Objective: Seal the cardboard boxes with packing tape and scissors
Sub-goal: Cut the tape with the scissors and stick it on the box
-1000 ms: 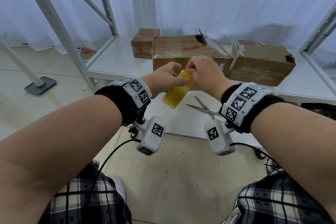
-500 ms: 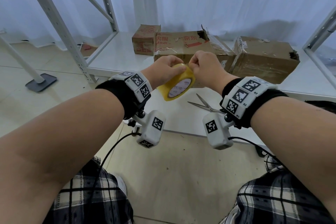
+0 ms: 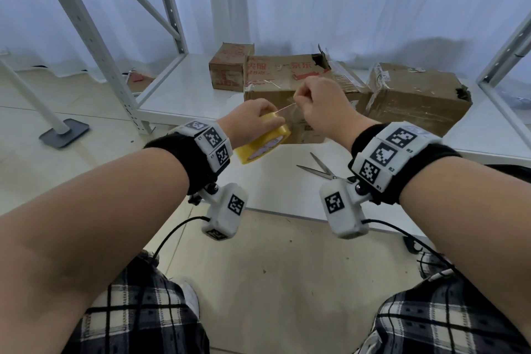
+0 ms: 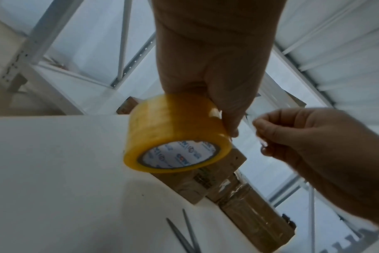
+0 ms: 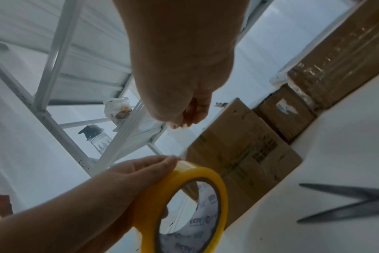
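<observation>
My left hand (image 3: 253,121) grips a yellow roll of packing tape (image 3: 263,145) (image 4: 175,131) (image 5: 180,205) in front of the boxes. My right hand (image 3: 319,100) (image 4: 292,135) pinches the free end of the tape, and a short clear strip (image 3: 286,108) stretches between roll and fingers. Behind the hands stands a large cardboard box (image 3: 281,75) with red print. A small box (image 3: 230,66) stands to its left and a taped box (image 3: 416,95) to its right. Scissors (image 3: 319,169) (image 5: 346,203) lie open on the white shelf (image 3: 186,86) below my right wrist.
White metal shelf uprights (image 3: 83,31) rise at left, another post (image 3: 505,46) at right. A grey stand base (image 3: 64,132) sits on the floor at left. White curtains hang behind. My knees in plaid trousers (image 3: 138,322) are below the shelf edge.
My right hand has pulled up and to the right, away from the roll, drawing out a short strip of tape. The left hand has lowered the roll slightly and tilted it.
</observation>
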Tool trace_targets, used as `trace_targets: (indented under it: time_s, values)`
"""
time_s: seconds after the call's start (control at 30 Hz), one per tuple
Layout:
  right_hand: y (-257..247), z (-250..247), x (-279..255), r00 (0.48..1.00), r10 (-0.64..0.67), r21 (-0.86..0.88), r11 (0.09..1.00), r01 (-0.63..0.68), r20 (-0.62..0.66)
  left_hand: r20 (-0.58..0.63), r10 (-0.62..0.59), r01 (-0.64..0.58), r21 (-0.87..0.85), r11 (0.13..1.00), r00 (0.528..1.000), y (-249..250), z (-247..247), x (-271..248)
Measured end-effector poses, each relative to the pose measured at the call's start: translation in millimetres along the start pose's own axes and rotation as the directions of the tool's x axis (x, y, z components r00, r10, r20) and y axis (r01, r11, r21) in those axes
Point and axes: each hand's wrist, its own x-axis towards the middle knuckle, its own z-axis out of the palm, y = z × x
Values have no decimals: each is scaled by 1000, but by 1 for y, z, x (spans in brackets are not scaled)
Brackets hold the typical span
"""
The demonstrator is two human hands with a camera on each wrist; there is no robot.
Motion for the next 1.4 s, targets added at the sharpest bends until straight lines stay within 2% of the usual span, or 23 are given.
trace_targets:
  time_s: [0.1, 0.17, 0.3, 0.5, 0.67, 0.73, 0.83, 0.97, 1.23, 1.4]
  values:
    - [8, -7, 4, 998, 53, 19, 998, -53, -15, 1, 16, -16, -194, 981, 1000, 3, -3, -3]
    - [10, -11, 4, 997, 69, 31, 997, -68, -24, 44, 7, 7, -305, 952, 999, 5, -3, -5]
    - [12, -14, 2, 997, 70, 20, 997, -69, -29, 137, 36, 21, -391, 920, 990, 4, -1, -8]
    - [1, -10, -2, 998, -55, -124, 991, 57, 18, 139, 1, 45, -329, 943, 990, -4, -1, -6]
    - [-5, -15, -1, 989, -111, -66, 992, 105, -94, 93, -5, 13, -92, 996, 996, -8, -1, -3]
    - [-1, -16, 0, 994, -49, -48, 998, 45, -93, 83, 53, -48, -67, 997, 995, -7, -2, -5]
    - [11, -19, 1, 992, 63, -25, 997, -66, -108, 90, 158, -146, -132, 981, 983, -3, -4, -7]
    - [19, -21, 1, 984, 144, 9, 990, -143, -102, 115, 221, -196, -193, 961, 969, 1, -3, -9]
    - [28, -19, 0, 977, 205, 75, 977, -200, -60, 193, 221, -169, -254, 952, 956, 1, 1, -11]
    - [39, -13, -7, 975, 221, 74, 973, -219, -22, 251, 183, -148, -151, 977, 951, 3, 5, -9]
